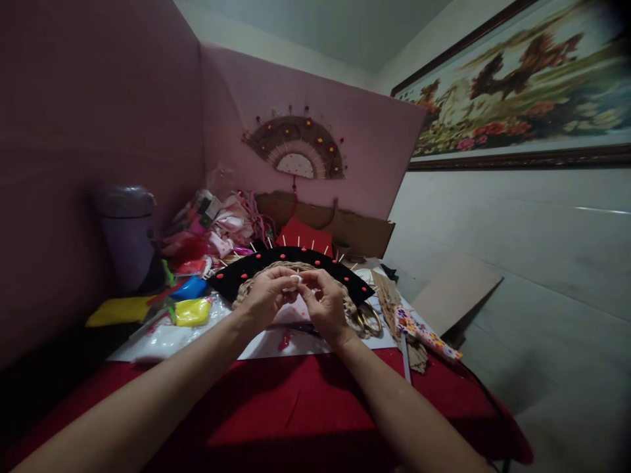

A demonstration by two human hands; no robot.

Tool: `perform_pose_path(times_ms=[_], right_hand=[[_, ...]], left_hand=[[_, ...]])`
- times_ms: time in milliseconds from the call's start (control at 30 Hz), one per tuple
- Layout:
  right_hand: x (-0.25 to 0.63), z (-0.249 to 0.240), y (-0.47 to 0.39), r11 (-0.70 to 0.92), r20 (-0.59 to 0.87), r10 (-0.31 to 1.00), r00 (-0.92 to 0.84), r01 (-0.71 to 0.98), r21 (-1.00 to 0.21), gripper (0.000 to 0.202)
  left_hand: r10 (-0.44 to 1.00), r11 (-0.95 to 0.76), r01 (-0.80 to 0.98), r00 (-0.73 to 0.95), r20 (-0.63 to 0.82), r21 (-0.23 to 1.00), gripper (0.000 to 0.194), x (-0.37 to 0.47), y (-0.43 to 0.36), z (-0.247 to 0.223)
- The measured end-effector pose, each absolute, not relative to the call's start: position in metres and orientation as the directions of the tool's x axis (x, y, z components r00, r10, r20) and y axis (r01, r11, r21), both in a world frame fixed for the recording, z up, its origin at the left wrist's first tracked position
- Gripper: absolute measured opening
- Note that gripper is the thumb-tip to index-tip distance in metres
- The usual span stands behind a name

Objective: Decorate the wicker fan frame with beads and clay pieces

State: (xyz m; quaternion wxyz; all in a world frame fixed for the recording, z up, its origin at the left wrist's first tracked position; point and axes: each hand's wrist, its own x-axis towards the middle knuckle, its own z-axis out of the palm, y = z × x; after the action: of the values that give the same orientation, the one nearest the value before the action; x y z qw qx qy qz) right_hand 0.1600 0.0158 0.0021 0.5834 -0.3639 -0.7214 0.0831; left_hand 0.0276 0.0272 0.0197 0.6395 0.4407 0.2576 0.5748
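My left hand (270, 293) and my right hand (323, 301) meet over the middle of the work, both pinching one small white piece (296, 279) between their fingertips. Behind and below them lies a black fan shape (329, 264) dotted with red spots, pale sticks poking out along its upper edge. A braided tan band (241, 297) curves inside the black arc, partly covered by my hands. Under my fingers shows a pale pink section (290, 314) of the fan.
Yellow packets (192, 312), a blue packet (191, 288) and a purple cup (129, 240) stand left. Scissors (369, 322), corrugated strips and a flowered strip (428, 334) lie right. Behind, a finished fan (296, 141) hangs on a pink panel. Red cloth (296, 407) covers the table.
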Motion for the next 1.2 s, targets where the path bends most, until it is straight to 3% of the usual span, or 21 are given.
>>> perform_pose_path(times_ms=[467,767,867,1033,1200], right_hand=[[0.157,-0.002,0.019,0.726,0.751,0.642,-0.154,0.437,-0.531,0.005],[0.158,-0.001,0.016,0.774,0.801,0.569,-0.184,0.450,-0.446,0.004],[0.159,0.000,0.015,0.769,0.801,0.574,-0.170,0.449,-0.456,0.005],[0.160,0.001,0.015,0.749,0.738,0.634,-0.231,0.421,-0.512,0.006],[0.159,-0.003,0.017,0.717,0.716,0.671,-0.193,0.412,-0.562,0.010]], left_hand=[[0.983,0.036,-0.505,0.172,0.060,0.862,0.033,0.016,0.022,0.005],[0.966,0.003,-0.480,0.229,0.121,0.877,0.030,0.011,0.019,0.002],[0.956,0.012,-0.457,0.267,0.124,0.889,0.027,0.011,0.021,0.003],[0.973,-0.101,-0.420,0.148,0.178,0.902,0.019,0.010,0.022,0.007],[0.977,-0.108,-0.404,0.125,0.172,0.908,0.020,0.011,0.021,0.008]])
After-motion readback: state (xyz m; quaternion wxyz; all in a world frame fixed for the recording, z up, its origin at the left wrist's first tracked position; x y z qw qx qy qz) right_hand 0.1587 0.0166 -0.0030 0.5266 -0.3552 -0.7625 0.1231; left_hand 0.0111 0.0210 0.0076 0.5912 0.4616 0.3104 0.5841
